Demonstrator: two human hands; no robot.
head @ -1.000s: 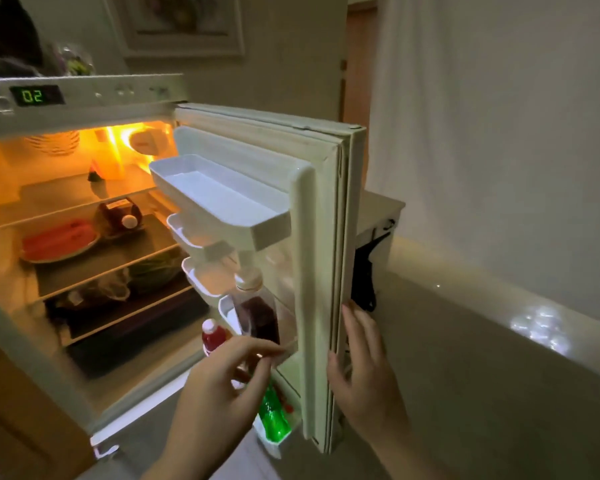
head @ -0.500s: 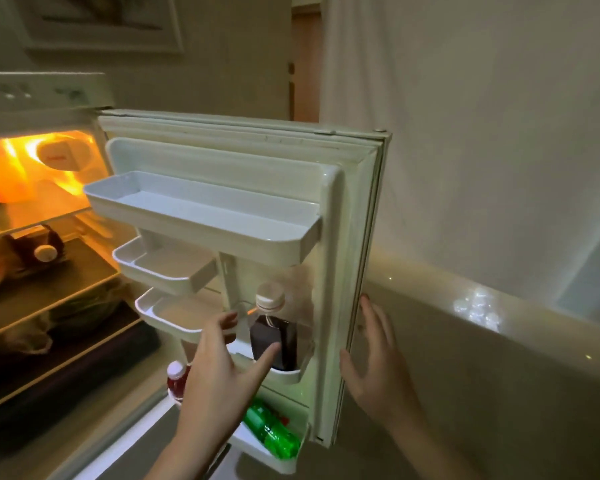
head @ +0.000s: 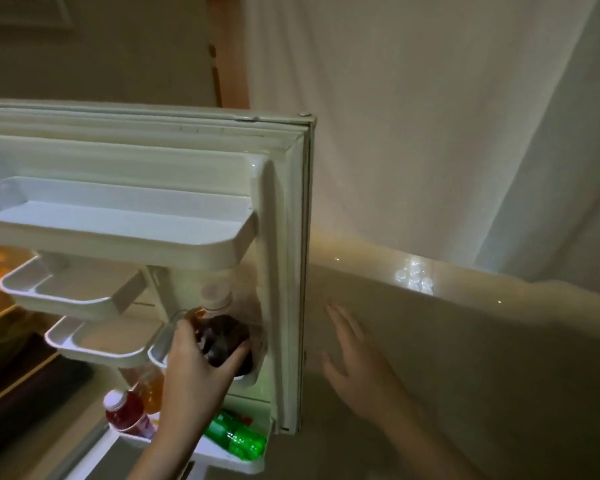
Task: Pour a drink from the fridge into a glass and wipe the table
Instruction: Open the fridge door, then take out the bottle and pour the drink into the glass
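Seen from a head-worn camera in dim light: the fridge door [head: 284, 237] swung wide, with the left hand [head: 201, 368] wrapped round a dark drink bottle [head: 222, 336] seated in a small door pocket [head: 250, 375] on the hinge-far edge, under the broad top door shelf [head: 118, 233]. Fingers [head: 238, 355] curled about the bottle's shoulder and upper body, thumb side hidden behind it — a grasp, though not yet lifted clear of the pocket. Right hand [head: 354, 362] held off just beside the door's outer edge, fingers straight and released, touching nothing visible. Lower down, a red bottle [head: 123, 412] and an orange bottle [head: 155, 389] standing in the bottom rack, beside a green bottle [head: 236, 436] lying on its side. Judged from the look of it: a plastic bottle, mostly full, so moderately heavy and liable to slosh; walls likely to give a little under squeeze, and cold plastic possibly slick with condensation. Best taken at the waist below the pale cap [head: 215, 296] — not by the cap — and raised straight up to clear the pocket's lip. No glass or desk in view.
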